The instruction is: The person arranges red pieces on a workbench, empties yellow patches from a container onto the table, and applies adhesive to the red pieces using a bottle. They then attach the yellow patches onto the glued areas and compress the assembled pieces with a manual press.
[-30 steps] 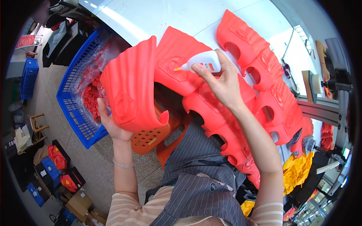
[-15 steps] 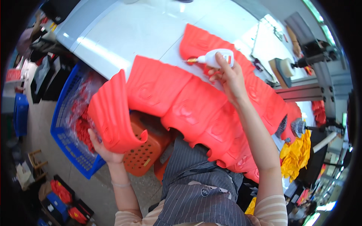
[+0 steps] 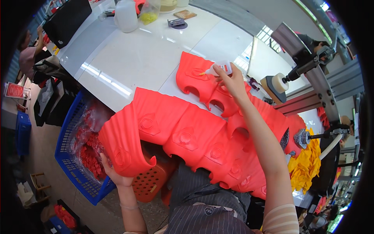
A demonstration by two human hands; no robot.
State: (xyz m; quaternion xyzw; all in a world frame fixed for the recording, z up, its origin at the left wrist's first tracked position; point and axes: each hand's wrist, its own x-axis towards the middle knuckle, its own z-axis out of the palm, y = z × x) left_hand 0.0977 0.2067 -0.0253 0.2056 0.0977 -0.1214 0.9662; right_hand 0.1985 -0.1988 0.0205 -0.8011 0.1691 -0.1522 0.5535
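Observation:
Two overlapping rows of several red moulded rubber-like pieces [image 3: 196, 127] lie on the white table, each piece with a raised oval and curved cutouts. My right hand [image 3: 230, 80] grips a small white squeeze bottle [image 3: 223, 67] tilted on its side. Its thin yellowish tip reaches the raised oval on the end piece of the far row [image 3: 191, 69]; whether it touches, I cannot tell. At the left end of the near row, my left hand [image 3: 116, 173] holds the lower edge of a curved red piece [image 3: 121, 142] that overhangs the table edge. That hand's fingers are partly hidden behind it.
Below the table's left edge stand a blue basket [image 3: 91, 195] with red bits in plastic and an orange perforated crate [image 3: 150, 183]. A jointed metal stand with a pad [image 3: 274, 87] rises at right, near yellow pieces [image 3: 306, 163]. A white jug [image 3: 126, 17] sits far back.
The view has shifted, showing more of the table's far side. The bottle's tip has come onto the raised oval of the far row's end piece. My left hand keeps its hold.

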